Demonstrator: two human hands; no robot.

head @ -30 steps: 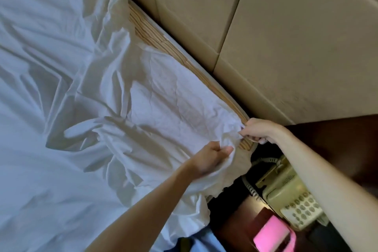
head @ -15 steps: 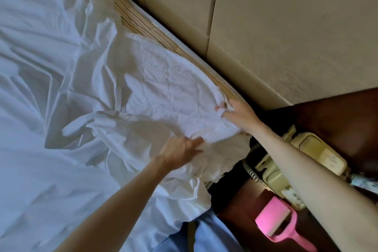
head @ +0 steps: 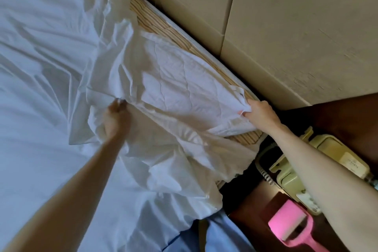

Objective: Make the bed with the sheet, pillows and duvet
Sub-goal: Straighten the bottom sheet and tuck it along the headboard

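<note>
We are at an early stage, as we judge it; the white sheet (head: 61,88) lies over most of the bed but it is much wrinkled, and at the head corner it is not yet spread — the striped mattress (head: 155,24) shows bare along the edge near the headboard (head: 286,26). Our two hands are apart; the right hand (head: 259,113) pinches the sheet's corner at the mattress corner, and the left hand (head: 115,116) grips a fold of the sheet further in on the bed. The corner must be pulled flat and tucked; pillows and duvet we do not see, so these steps are left.

Just beside the bed corner stands a dark nightstand (head: 347,114); on it a cream telephone (head: 296,170) and a pink lint roller (head: 294,229) — both are near our right arm and could be knocked when we tuck the corner down.
</note>
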